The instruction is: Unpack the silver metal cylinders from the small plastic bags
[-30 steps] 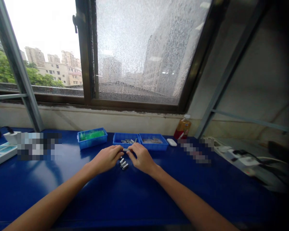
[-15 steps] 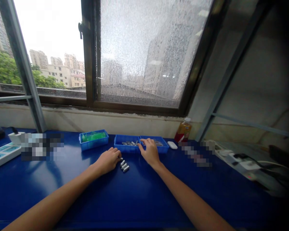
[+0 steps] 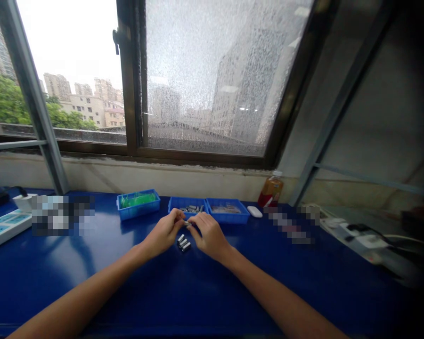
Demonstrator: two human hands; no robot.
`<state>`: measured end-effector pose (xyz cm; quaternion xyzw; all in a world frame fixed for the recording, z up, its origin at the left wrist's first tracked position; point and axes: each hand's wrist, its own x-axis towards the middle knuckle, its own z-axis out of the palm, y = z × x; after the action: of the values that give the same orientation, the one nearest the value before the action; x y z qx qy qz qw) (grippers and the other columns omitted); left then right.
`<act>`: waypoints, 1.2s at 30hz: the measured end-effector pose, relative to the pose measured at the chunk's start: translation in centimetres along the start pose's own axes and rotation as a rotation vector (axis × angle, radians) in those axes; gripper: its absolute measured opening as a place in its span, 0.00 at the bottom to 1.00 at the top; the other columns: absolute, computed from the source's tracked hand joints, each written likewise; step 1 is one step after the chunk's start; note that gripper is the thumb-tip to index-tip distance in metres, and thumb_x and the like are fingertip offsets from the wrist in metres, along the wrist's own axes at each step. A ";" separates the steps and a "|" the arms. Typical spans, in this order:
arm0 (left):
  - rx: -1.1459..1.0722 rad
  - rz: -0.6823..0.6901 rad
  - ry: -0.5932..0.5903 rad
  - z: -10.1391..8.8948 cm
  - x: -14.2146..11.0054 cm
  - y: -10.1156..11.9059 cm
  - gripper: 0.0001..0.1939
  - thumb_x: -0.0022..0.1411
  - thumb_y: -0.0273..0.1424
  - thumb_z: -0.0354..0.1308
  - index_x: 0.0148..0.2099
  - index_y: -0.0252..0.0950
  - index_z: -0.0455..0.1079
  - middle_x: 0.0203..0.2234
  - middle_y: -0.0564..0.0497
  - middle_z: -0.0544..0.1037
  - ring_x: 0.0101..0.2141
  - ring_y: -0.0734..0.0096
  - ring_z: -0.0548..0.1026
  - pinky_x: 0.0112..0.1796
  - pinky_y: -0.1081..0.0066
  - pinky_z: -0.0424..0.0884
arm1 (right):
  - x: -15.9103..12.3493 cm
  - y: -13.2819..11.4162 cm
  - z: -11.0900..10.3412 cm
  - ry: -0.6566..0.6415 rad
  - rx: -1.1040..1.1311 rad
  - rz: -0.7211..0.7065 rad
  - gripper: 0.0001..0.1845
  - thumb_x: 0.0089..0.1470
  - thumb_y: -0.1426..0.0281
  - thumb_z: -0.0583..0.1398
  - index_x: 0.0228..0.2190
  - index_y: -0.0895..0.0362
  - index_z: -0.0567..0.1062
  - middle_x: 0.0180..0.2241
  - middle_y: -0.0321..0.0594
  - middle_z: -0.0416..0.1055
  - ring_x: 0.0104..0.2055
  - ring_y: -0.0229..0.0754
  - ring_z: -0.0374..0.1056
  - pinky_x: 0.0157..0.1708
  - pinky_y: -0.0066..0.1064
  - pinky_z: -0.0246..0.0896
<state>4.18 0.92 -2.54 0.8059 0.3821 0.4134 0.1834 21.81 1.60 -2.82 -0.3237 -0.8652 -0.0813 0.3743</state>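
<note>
Small part [image 3: 187, 224], mostly hidden; left hand [image 3: 167, 231] and right hand [image 3: 209, 235] both pinching it, beyond metal cylinders [image 3: 184, 244] on table [image 3: 205, 292]. Bottle [image 3: 271, 190], far right: label unreadable. Power strip [image 3: 7, 229], left: cut off.

- The left hand [image 3: 165, 231] and right hand [image 3: 209, 236] nearly meet above the blue bench [image 3: 198, 294], a small piece [image 3: 187, 224] pinched between their fingertips.
- Short metal cylinders [image 3: 184, 243] lie clustered on the bench, just nearer than that grip.
- Beyond: a middle tray [image 3: 174, 203] of metal parts [image 3: 191, 209], a right tray [image 3: 230, 218] of indistinct bits, a left tray [image 3: 140, 213] of green material [image 3: 138, 200].
</note>
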 end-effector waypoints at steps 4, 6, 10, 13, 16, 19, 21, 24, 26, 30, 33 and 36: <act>-0.010 0.005 -0.047 -0.3 0.1 0.1 0.08 0.60 0.32 0.49 0.41 0.35 0.61 0.30 0.51 0.71 0.32 0.71 0.69 0.35 0.71 0.66 | 0.1 0.3 -0.2 0.029 0.026 0.042 0.11 0.58 0.69 0.48 0.29 0.57 0.69 0.29 0.42 0.68 0.33 0.42 0.62 0.35 0.34 0.58; 0.000 0.000 -0.044 -0.4 0.1 0.2 0.07 0.60 0.33 0.50 0.38 0.34 0.63 0.29 0.51 0.71 0.31 0.72 0.69 0.33 0.73 0.66 | 0.1 0.3 -0.2 0.007 0.041 0.047 0.13 0.59 0.69 0.48 0.28 0.57 0.68 0.28 0.41 0.67 0.33 0.41 0.62 0.35 0.33 0.57; -0.002 -0.034 -0.031 -0.4 0.1 0.3 0.12 0.62 0.36 0.47 0.36 0.33 0.65 0.27 0.52 0.72 0.29 0.72 0.68 0.30 0.74 0.64 | 0.1 -0.1 -0.2 -0.013 0.055 0.065 0.08 0.56 0.67 0.52 0.33 0.58 0.68 0.29 0.41 0.67 0.33 0.42 0.63 0.35 0.33 0.58; 0.050 -0.054 -0.053 -0.7 0.2 0.3 0.15 0.63 0.37 0.44 0.34 0.33 0.66 0.27 0.51 0.72 0.29 0.72 0.69 0.30 0.74 0.63 | 0.1 -0.1 -0.3 -0.011 0.036 0.038 0.07 0.55 0.68 0.53 0.34 0.58 0.68 0.31 0.42 0.68 0.34 0.42 0.63 0.36 0.33 0.58; 0.206 -0.078 -0.155 -1.2 0.3 -0.2 0.16 0.63 0.38 0.43 0.36 0.34 0.68 0.29 0.50 0.74 0.32 0.69 0.71 0.32 0.73 0.64 | 0.2 0.8 -0.5 0.000 -0.023 0.048 0.06 0.55 0.68 0.53 0.31 0.57 0.69 0.31 0.43 0.68 0.36 0.43 0.62 0.37 0.34 0.57; 0.406 -0.104 -0.267 -1.7 0.0 -1.2 0.15 0.59 0.41 0.49 0.39 0.37 0.69 0.33 0.49 0.75 0.36 0.64 0.71 0.35 0.70 0.64 | 0.4 2.7 -0.7 0.054 -0.118 0.159 0.06 0.53 0.68 0.55 0.29 0.57 0.69 0.31 0.43 0.67 0.36 0.44 0.62 0.37 0.35 0.57; 0.469 -0.124 -0.308 -1.7 -0.2 -1.8 0.14 0.57 0.41 0.52 0.40 0.38 0.69 0.34 0.49 0.74 0.36 0.64 0.72 0.35 0.70 0.65 | 0.3 4.1 -0.7 0.080 -0.174 0.231 0.06 0.53 0.68 0.55 0.28 0.57 0.70 0.30 0.43 0.67 0.36 0.45 0.62 0.37 0.35 0.57; 0.485 -0.149 -0.315 -1.5 -0.3 -2.1 0.10 0.59 0.36 0.49 0.39 0.39 0.69 0.35 0.49 0.74 0.35 0.66 0.72 0.34 0.71 0.65 | 0.1 5.3 -0.5 0.085 -0.228 0.306 0.07 0.52 0.67 0.56 0.29 0.57 0.71 0.30 0.42 0.67 0.36 0.44 0.62 0.38 0.35 0.56; 0.490 -0.152 -0.314 -1.4 -0.3 -1.9 0.12 0.61 0.35 0.46 0.39 0.40 0.69 0.34 0.50 0.74 0.36 0.66 0.72 0.34 0.71 0.65 | 0.0 5.3 -0.5 0.090 -0.252 0.340 0.09 0.52 0.65 0.56 0.31 0.57 0.72 0.31 0.42 0.68 0.36 0.44 0.61 0.38 0.35 0.55; 0.515 -0.128 -0.341 -1.3 -0.4 -1.2 0.13 0.58 0.41 0.50 0.41 0.41 0.68 0.36 0.50 0.73 0.36 0.64 0.72 0.34 0.71 0.65 | 0.1 4.0 -0.6 0.103 -0.251 0.330 0.10 0.53 0.64 0.56 0.32 0.56 0.73 0.32 0.42 0.69 0.39 0.45 0.61 0.39 0.36 0.53; 0.564 -0.107 -0.336 -1.0 -0.6 -1.2 0.11 0.57 0.39 0.51 0.40 0.41 0.69 0.37 0.50 0.73 0.37 0.63 0.71 0.35 0.70 0.65 | 0.1 2.7 -0.6 0.074 -0.183 0.261 0.08 0.54 0.67 0.55 0.31 0.56 0.73 0.32 0.42 0.69 0.39 0.44 0.61 0.40 0.36 0.53; 0.565 -0.121 -0.289 -0.6 -0.7 -1.6 0.10 0.59 0.37 0.50 0.38 0.39 0.69 0.35 0.49 0.73 0.37 0.63 0.71 0.35 0.70 0.65 | 0.0 1.5 -0.4 -0.036 -0.078 0.145 0.07 0.54 0.68 0.55 0.32 0.56 0.72 0.30 0.40 0.69 0.36 0.42 0.62 0.38 0.34 0.54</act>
<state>2.69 1.41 -3.49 0.8511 0.4988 0.1609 0.0291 22.98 2.61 -2.74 -0.4014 -0.8421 -0.0818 0.3507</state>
